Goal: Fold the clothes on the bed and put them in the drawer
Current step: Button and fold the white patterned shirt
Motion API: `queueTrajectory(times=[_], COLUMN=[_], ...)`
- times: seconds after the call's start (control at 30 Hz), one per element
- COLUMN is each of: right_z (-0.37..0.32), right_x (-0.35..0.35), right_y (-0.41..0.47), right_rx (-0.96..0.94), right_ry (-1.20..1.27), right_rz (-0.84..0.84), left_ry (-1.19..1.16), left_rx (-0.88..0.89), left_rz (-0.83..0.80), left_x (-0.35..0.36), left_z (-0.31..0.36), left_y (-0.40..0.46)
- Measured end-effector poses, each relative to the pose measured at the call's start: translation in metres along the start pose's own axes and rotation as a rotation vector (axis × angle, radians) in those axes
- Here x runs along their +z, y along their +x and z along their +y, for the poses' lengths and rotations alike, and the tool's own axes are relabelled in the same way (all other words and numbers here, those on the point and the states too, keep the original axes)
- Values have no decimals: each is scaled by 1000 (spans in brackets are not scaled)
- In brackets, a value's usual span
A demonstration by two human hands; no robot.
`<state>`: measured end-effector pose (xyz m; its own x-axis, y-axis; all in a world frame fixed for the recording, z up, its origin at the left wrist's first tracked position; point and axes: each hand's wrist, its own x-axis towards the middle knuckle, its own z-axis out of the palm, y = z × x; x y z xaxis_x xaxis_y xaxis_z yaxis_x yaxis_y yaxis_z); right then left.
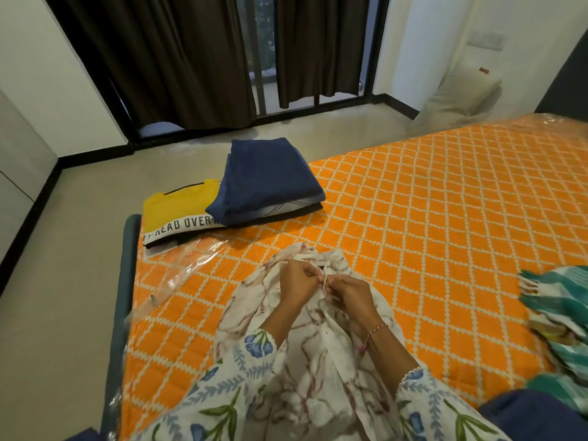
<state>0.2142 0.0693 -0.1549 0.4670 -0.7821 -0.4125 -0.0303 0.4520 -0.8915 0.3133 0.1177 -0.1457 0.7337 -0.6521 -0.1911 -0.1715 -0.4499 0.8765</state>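
Head view, fingers: the fingers of the left hand (pixel 297 281) and of the right hand (pixel 348 289) are curled close, and both pinch the front edge of the white shirt with a brown marbled print (pixel 318 370) where the two hands meet.
Head view, grip: fingertips almost touch one another; whether a button sits between them is too small to tell.
Head view, garment: the shirt lies crumpled on the orange quilted bed with a white lattice pattern (pixel 445 202), directly before the person, its collar end bunched beyond the hands.
Head view, step in hand: probably fastening or aligning the front placket before folding.
Head view, method: keep the two edges level, fasten from the top, then smooth the cloth flat so the fold lines run straight.
Head view, finished pile: a folded navy blue garment (pixel 267 176) rests partly on a folded yellow T-shirt with a white lettered band (pixel 178 211), near the bed's far corner.
Head view, waiting: a crumpled green and white fringed cloth (pixel 560 300) lies at the right edge.
Head view, drawer: not visible.
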Motion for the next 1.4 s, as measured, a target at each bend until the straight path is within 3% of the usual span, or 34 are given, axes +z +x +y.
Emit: queueTrajectory(times=[0.2,0.4,0.63,0.77,0.87,1.1,1.27,1.4], right_z=[11,30,53,66,68,64,62,72], right_x=[-7,-7,1,-1,-1,-6,4,3], right_y=[3,15,8,17,21,27,24,19], right_rx=[103,-217,-472,-434,-335,-119,-304,-432], right_ry=[71,-418,-748,-794,-662,-516,-990,-1241], right_rz=[-26,63,155,167,230,162,92,67], left_ry=[-129,-312,-430,-608,-612,-558,-589,-490], left_rx=[-77,-221,-422,-479,-483,-394,-479,-412], left_rz=[-8,35,67,64,84,42,22,-18], left_x=[9,21,30,34,38,40,39,35], left_z=[-9,-26,-39,-47,-56,-73,-77,-75], left_y=[-6,-13,-15,-16,-17,-18,-12,-13])
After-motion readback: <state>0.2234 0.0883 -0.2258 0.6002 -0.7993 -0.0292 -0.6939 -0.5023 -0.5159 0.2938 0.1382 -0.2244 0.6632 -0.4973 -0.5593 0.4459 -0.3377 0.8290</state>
